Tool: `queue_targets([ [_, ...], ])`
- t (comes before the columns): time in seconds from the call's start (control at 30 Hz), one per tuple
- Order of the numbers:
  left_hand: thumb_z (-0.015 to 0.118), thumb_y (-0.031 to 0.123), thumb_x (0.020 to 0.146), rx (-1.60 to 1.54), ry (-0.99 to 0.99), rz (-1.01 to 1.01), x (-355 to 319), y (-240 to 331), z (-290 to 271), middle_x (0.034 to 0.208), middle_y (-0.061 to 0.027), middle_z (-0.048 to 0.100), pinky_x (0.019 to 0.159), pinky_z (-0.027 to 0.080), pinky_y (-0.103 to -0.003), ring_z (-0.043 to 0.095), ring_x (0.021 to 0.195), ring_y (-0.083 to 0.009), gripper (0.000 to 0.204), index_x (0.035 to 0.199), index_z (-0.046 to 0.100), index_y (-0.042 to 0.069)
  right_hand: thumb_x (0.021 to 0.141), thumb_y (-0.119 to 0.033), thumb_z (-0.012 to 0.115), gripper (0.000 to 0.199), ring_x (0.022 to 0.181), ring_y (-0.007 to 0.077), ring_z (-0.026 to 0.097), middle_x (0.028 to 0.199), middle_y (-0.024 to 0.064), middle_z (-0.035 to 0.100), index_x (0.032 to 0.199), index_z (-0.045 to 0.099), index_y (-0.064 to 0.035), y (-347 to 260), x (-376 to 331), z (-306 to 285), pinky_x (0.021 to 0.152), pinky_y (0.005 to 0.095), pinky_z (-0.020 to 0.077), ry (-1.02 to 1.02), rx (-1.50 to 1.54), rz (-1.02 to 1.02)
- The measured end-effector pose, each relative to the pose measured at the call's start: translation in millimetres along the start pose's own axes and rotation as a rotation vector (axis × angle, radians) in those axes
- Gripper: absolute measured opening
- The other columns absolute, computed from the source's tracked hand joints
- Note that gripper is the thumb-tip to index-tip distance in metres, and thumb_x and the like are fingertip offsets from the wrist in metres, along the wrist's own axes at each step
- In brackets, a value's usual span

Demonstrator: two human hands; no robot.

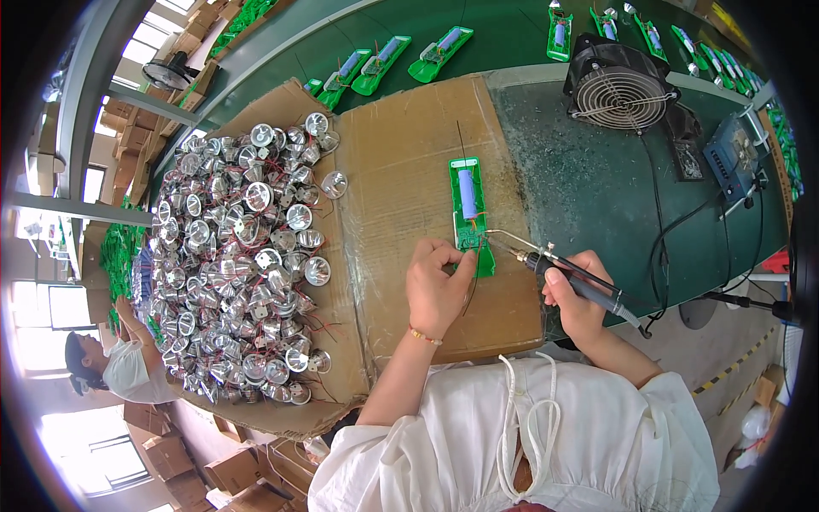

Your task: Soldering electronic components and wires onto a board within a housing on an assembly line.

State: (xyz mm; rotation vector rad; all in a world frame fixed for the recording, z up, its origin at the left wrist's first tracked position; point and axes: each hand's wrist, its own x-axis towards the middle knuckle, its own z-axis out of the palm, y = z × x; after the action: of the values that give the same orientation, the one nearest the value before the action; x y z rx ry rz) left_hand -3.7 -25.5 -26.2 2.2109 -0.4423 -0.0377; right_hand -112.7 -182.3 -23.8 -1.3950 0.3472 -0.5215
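Note:
A green plastic housing (488,265) lies lengthwise on the cardboard in front of me. It holds a purple cylindrical battery (467,194) and a small green circuit board (467,238); a thin dark wire sticks out beyond its far end. At the board's near end my left hand (438,286) pinches a thin dark wire (475,286), which trails below the fingertips. My right hand (577,299) grips a soldering iron (589,288) with a thin metal feed tube (514,235) alongside. The iron's tip points at the board; whether it touches cannot be made out.
Silvery lamp reflectors (247,256) with red wires are heaped at left on cardboard (409,162). A round-grilled fan (621,96) and blue box-shaped device (732,158) stand at right, with black cables. More green housings (381,64) lie along the far side. Another person (128,363) is at far left.

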Motion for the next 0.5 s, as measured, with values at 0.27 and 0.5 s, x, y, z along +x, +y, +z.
queue_targets([
  [0.27, 0.067, 0.013, 0.072, 0.014, -0.017, -0.015, 2.2, 3.1, -1.3, 0.077, -0.0092, 0.054, 0.053, 0.042, -0.03, 0.053, 0.059, -0.0196, 0.015, 0.069, 0.061, 0.0, 0.08, -0.007, 0.061, 0.017, 0.048, 0.0082, 0.051, 0.061, 0.0081, 0.056, 0.081, 0.045, -0.0003, 4.5, 3.3, -7.3, 0.044, 0.0202, 0.043, 0.008, -0.006, 0.004],
  [0.5, 0.067, 0.015, 0.074, -0.275, -0.02, -0.179, -0.2, 1.8, -18.6, 0.075, -0.0104, 0.062, 0.054, 0.047, -0.024, 0.059, 0.061, -0.0127, 0.016, 0.077, 0.065, -0.001, 0.079, -0.008, 0.063, 0.018, 0.051, 0.0085, 0.054, 0.064, 0.0079, 0.057, 0.08, 0.046, 0.0, 6.2, 9.1, -26.2, 0.045, 0.0212, 0.0454, 0.04, 0.005, 0.037],
])
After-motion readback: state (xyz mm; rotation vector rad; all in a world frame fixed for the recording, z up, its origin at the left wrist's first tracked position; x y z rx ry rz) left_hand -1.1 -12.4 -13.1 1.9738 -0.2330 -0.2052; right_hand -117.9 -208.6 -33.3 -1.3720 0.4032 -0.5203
